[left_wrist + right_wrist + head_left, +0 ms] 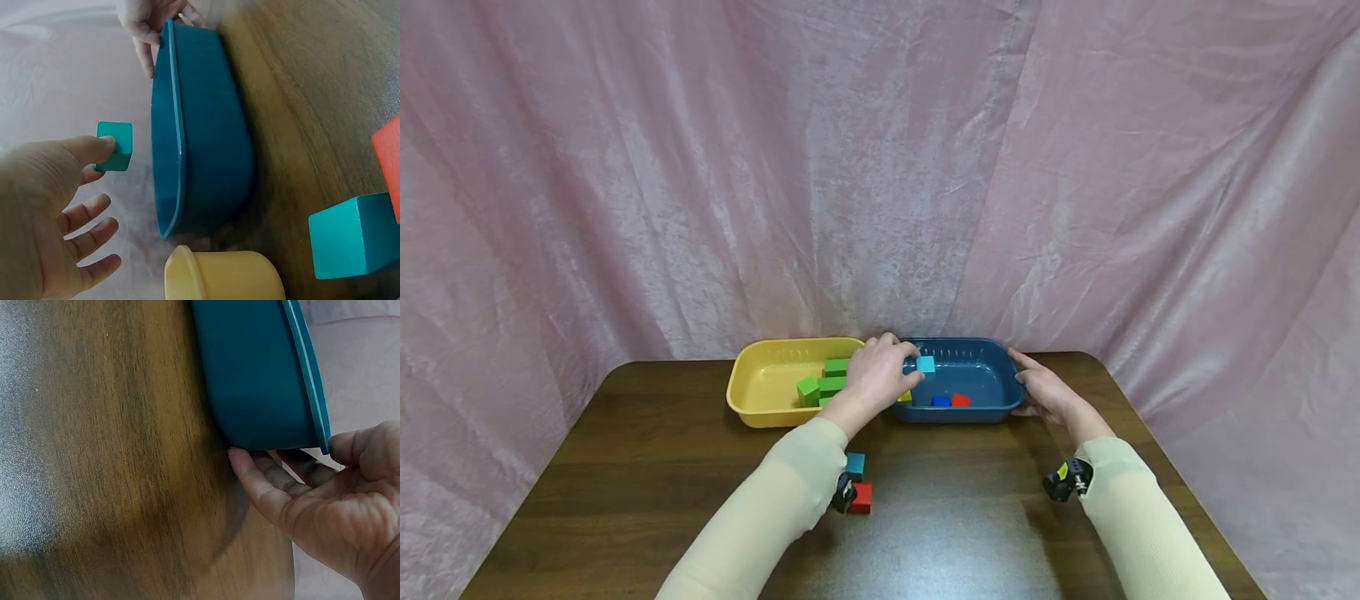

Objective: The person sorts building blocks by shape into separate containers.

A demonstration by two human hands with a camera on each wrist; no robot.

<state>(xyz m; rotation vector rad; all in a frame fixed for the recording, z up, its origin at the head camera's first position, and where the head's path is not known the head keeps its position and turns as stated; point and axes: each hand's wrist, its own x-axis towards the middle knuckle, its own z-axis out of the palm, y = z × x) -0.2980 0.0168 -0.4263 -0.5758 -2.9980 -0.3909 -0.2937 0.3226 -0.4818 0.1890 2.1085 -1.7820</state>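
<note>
My left hand (877, 371) pinches a light blue cube (926, 365) between thumb and fingertips above the blue tray (981, 414). In the left wrist view, the cube (115, 146) shows as teal and the other three fingers spread away from it. Inside the tray lie a blue block (941, 402), a red block (960, 401) and a partly hidden yellow block (906, 397). At the tray's right end, my right hand (1048, 394) touches the outer wall with extended fingers (262, 487), its thumb at the rim.
A yellow tray (752, 408) with several green blocks (832, 385) stands left of the blue one, partly behind my left hand. On the table (955, 517), a teal block (855, 465) and a red block (861, 498) lie by my left wrist. A pink curtain (880, 167) hangs behind.
</note>
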